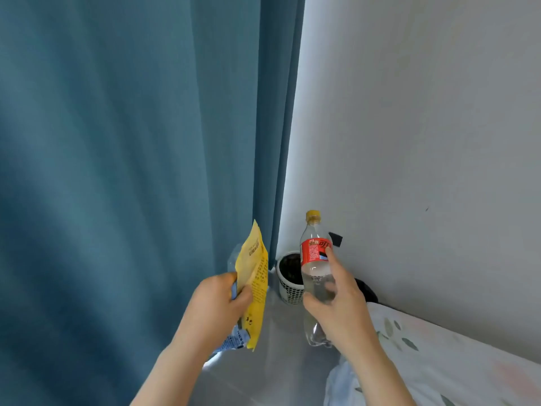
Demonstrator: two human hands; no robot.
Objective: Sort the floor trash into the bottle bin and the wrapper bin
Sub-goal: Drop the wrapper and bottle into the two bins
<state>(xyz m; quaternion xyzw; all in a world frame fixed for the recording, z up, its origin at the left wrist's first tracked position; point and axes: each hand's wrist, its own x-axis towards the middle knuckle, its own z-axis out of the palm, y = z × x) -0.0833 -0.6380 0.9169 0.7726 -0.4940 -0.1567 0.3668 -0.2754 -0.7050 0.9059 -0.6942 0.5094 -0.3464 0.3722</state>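
The left hand [216,306] is gripping two wrappers together, fingers curled round them: a yellow wrapper [254,276] is standing upright out of the fist, and a blue and white wrapper [234,341] is sticking out below the palm, pressed against the yellow one. Something clear is showing just behind the yellow wrapper's upper edge, but it is too faint to identify.

The right hand [342,300] is wrapping round the lower half of an empty clear bottle [313,252], holding it upright, with one fingertip reaching up onto its red label and the yellow cap pointing up. The two hands are being held apart, side by side, in the air above the floor [263,364].

Between and beyond them, a white bin [288,293] with a perforated wall is sitting on the floor in the corner, dark inside. A dark rounded object [367,290] is peeking out behind the right hand; whether it is a second bin cannot be told.

A blue curtain [131,171] is hanging on the left, a pale wall [424,142] is rising on the right, and a leaf-patterned sheet [453,361] is lying at lower right.
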